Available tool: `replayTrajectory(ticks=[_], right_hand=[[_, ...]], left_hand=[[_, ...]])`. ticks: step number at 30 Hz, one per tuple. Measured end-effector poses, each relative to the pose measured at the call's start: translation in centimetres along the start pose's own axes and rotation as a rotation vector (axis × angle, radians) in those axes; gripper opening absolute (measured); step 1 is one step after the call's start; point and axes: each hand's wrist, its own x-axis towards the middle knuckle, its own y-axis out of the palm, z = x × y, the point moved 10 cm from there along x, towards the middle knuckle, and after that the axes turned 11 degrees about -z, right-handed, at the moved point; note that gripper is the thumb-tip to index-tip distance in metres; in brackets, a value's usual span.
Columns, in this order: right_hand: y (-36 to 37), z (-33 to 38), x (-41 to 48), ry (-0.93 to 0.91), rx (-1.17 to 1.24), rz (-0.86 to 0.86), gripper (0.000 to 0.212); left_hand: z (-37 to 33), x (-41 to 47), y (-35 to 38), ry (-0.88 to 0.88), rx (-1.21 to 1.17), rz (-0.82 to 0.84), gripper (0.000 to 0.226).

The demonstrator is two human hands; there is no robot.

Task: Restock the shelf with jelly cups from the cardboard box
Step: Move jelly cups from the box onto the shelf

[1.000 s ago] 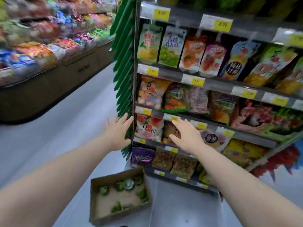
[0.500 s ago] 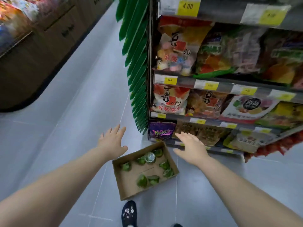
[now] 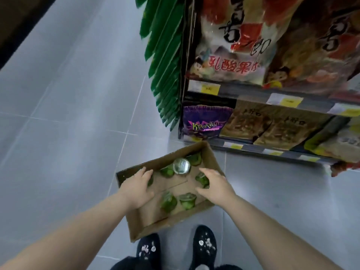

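Observation:
An open cardboard box [image 3: 144, 221] lies on the floor in front of the shelf [image 3: 253, 149]. Several green jelly cups lie loose in it, among them one [image 3: 168, 201] near the middle and one [image 3: 187, 199] beside it; a cup [image 3: 181, 166] at the far side shows a silvery foil lid. My left hand [image 3: 137, 189] reaches into the box's left side with fingers spread, over a cup mostly hidden under it. My right hand [image 3: 214, 189] hovers over the right side, fingers bent toward a green cup [image 3: 201, 178]. Neither hand clearly holds anything.
The shelf's lower tiers hold snack bags, a purple one [image 3: 206, 121] at the bottom left, with yellow price tags. Green packets [image 3: 167, 61] hang off the shelf's end. Grey tiled floor [image 3: 68, 114] spreads left. My dark shoes [image 3: 204, 246] stand just behind the box.
The view has tipped down from the shelves to the box. Both hands dropped from shelf height into the box.

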Motion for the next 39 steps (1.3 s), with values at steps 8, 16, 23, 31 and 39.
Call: replayTrajectory(ticks=[8,16,23,31,39], right_hand=[[15.9,-6.3,8.2,0.044,-0.032,0.194,0.077],[19.5,-8.9,12.5,0.025,-0.182,0.299,0.059],[20.7,-10.2,11.5,0.091,-0.196,0.344,0.056],[22.7,-10.8,13.0,0.208,-0.236,0.378,0.055],[25.1,-10.1,13.5,0.353,-0.323,0.581,0.083]], left_hand=[[0.8,7.7,20.7,-0.191,-0.261,0.253,0.076],[3.3,13.5,32.2,-0.659,-0.692,0.347,0.105],[3.2,12.2,33.6,-0.801,-0.926,0.287,0.074],[5.1,14.0,26.6,-0.404,-0.43,0.009,0.098],[7.2,13.1,24.6,-0.33,-0.483,-0.018,0.102]])
